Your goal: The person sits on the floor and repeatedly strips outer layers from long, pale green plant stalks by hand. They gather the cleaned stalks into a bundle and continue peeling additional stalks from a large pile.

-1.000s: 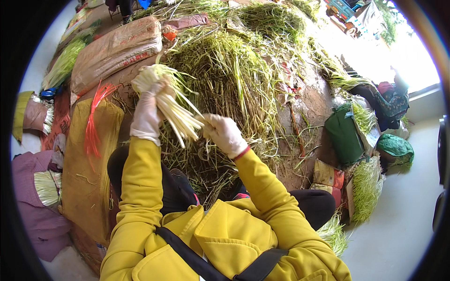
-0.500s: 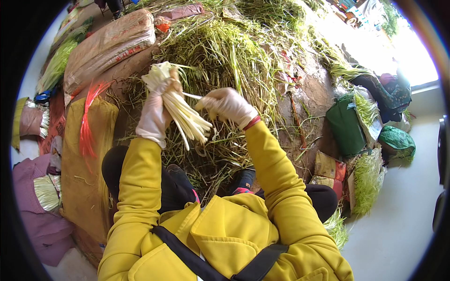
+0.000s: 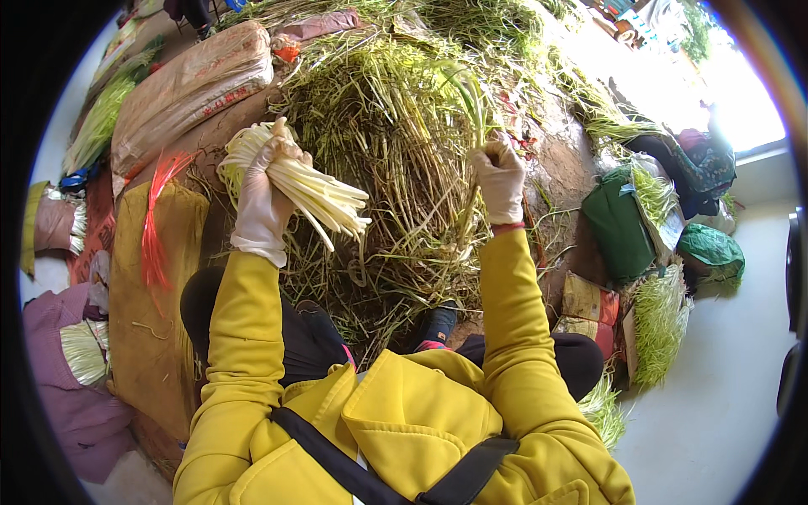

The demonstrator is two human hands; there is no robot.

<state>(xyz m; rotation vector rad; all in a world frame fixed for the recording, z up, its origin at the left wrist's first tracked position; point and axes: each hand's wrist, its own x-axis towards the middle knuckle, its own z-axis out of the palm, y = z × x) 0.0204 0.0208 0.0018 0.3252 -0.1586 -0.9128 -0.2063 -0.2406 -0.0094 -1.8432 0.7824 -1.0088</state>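
Note:
My left hand (image 3: 265, 194), in a pale glove, is closed round a thick bundle of long, creamy-white stalks (image 3: 320, 194) at the centre-left, their cut ends pointing to the lower right. My right hand (image 3: 499, 177), gloved too, is raised to the right of it, closed on a slender green leafy stalk (image 3: 465, 93). Both hands are over a large heap of tangled green and dry stalks (image 3: 379, 126). My bent dark-clad legs are beneath the hands.
Red ties (image 3: 156, 236) lie on a yellow-brown sack (image 3: 143, 337) at left. A wrapped bale (image 3: 189, 97) is behind them. A crouching person (image 3: 699, 168), a green bag (image 3: 614, 227) and stalk bundles (image 3: 656, 328) are at right. Purple cloth (image 3: 67, 404) is lower left.
My right hand has moved rightward and up, away from the bundle, and a green leafy stalk now stands up from it. My left hand has swung the bundle slightly left.

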